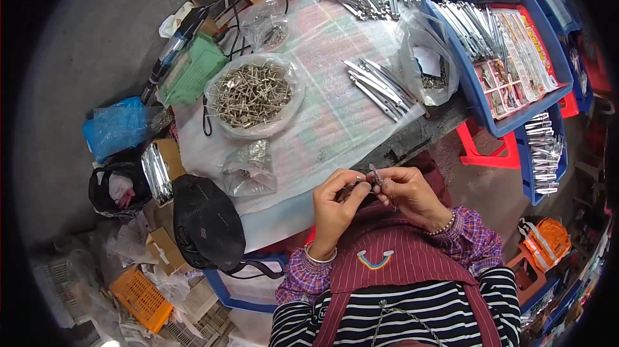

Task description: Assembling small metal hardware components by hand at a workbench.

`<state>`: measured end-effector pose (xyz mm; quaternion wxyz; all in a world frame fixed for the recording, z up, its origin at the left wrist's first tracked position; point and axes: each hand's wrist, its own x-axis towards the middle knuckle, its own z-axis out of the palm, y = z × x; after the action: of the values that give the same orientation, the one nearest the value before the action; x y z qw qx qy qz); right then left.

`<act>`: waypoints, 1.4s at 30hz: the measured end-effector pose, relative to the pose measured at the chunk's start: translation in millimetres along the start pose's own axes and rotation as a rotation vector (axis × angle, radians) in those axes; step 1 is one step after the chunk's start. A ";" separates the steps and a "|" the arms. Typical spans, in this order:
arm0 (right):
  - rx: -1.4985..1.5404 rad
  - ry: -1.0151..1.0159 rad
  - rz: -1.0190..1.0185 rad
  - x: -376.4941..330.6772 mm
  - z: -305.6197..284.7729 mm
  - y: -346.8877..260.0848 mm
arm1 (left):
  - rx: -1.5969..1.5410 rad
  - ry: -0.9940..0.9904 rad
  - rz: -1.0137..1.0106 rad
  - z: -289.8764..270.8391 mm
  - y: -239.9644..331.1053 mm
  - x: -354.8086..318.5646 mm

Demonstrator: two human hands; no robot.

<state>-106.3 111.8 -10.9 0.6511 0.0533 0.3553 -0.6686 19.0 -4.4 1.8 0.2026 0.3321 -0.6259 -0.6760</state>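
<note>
Both hands meet over the lap at the table (335, 128) edge: the left hand (335, 202) pinches a small metal part (353, 187), the right hand (409, 192) grips a thin pin (374, 173). Steady alignment should seat it cleanly.

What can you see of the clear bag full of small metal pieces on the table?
The clear plastic bag lies open on the white table cover, its rim rolled down like a bowl. It is heaped with small silver-grey rivet-like metal pieces. A green basket touches its left side; a smaller crumpled bag lies just below. Neither hand touches it.
</note>
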 end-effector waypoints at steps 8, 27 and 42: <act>0.091 -0.041 -0.035 2.7 -2.8 3.5 | -0.025 -0.052 -0.019 2.1 3.2 2.3; 0.143 -0.092 0.096 6.0 -6.4 6.7 | 0.238 0.014 0.146 3.7 11.9 -0.6; 0.104 -0.055 0.108 3.1 -5.6 6.2 | 0.341 0.079 0.363 8.0 12.7 -0.8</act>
<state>-103.2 112.9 -19.2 0.6920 0.0877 0.2986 -0.6513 12.1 0.1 14.4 0.2861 0.2699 -0.7718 -0.4996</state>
